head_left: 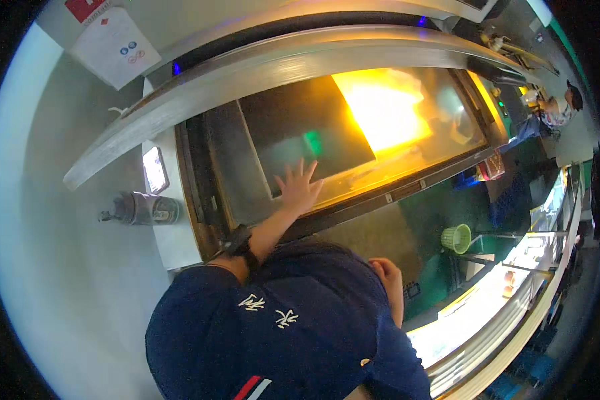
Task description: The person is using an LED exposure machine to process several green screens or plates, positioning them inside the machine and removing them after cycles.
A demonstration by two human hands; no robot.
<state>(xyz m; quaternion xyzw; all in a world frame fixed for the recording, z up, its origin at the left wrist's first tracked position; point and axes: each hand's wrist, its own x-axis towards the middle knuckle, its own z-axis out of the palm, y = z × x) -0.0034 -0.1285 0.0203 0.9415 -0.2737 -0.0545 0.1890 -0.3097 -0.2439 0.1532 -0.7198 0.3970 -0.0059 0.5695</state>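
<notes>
My left hand lies with its fingers spread on a flat dark sheet in the bed of a framed machine. A dark band is around that wrist. Right of the sheet, a glassy surface glows bright yellow and white. Near my waist, my right hand has curled fingers. My shirt partly hides it, and whether it holds anything cannot be seen.
A long pale curved lid edge spans the far side of the machine. At left, a phone and a grey bottle sit beside it. A green basket and a lit table are at right. Another person is at far right.
</notes>
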